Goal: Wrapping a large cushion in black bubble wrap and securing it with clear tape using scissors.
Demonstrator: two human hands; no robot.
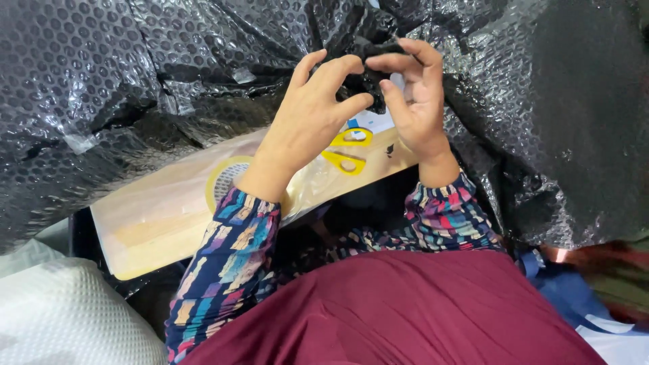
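A wide sheet of black bubble wrap (135, 74) fills most of the view, draped over a pale wooden board (162, 209) that carries a roll of tape (226, 177) and yellow-handled scissors (346, 150). The work looks to be midway: the wrap lies loose and unsecured, and the tape and scissors rest untouched. Above the scissors both hands meet on a small bunched black piece (368, 74). The left hand (312, 111) pinches it from the left with thumb and fingertips; the right hand (418, 94) curls over its top, fingers pressed onto it, so it sits between the two sets of fingertips
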